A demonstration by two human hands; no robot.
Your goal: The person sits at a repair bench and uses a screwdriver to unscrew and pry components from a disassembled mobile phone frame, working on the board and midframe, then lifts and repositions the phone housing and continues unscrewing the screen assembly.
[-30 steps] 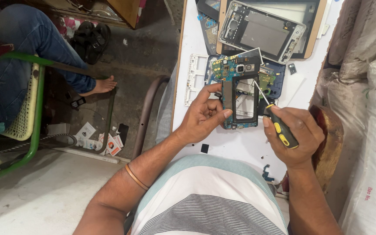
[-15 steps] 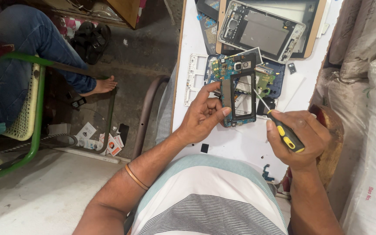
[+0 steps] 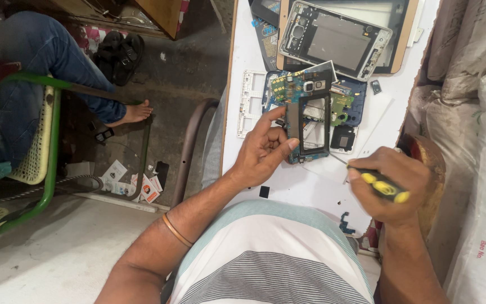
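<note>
My left hand [image 3: 264, 150] grips the left edge of an opened phone body [image 3: 309, 125], a blue frame with a green circuit board at its top and a dark rectangular opening in the middle. It lies on the white table [image 3: 288, 186]. My right hand [image 3: 392, 186] is closed around a black and yellow screwdriver [image 3: 382, 186], whose thin metal tip points left, just below and right of the phone body and clear of it.
A silver phone frame [image 3: 336, 38] on a wood-edged board lies at the table's far end, with a white plastic frame [image 3: 251, 102] to the left. White sacks [image 3: 479, 141] line the right side. A person in jeans sits on a green chair [image 3: 35, 141] at the left.
My right hand has drawn the screwdriver back, down and to the right, away from the phone body. My left hand has stayed on the phone's left edge.
</note>
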